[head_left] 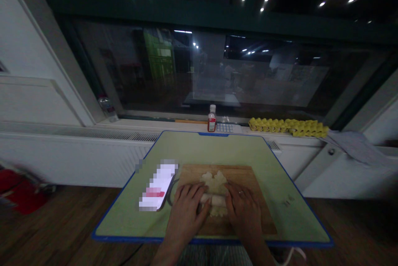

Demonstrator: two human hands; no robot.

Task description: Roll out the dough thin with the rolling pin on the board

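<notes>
A pale rolling pin (218,200) lies crosswise over a flattened, ragged-edged sheet of pale dough (214,182). Dough shows both beyond the pin and on its near side. Over the pin's left end is my left hand (188,208), fingers bent around it and thumb along the near side. My right hand (244,207), with a ring on one finger, covers the other end in the same way. Both ends of the pin are hidden under my hands. Beneath the dough is a wooden cutting board (245,172).
The board rests on a light green table (242,145) with a blue rim. A lit phone (157,187) and a cable lie left of it. On the windowsill stand a small red-labelled bottle (212,120), a yellow egg tray (287,127) and a clear bottle (107,108).
</notes>
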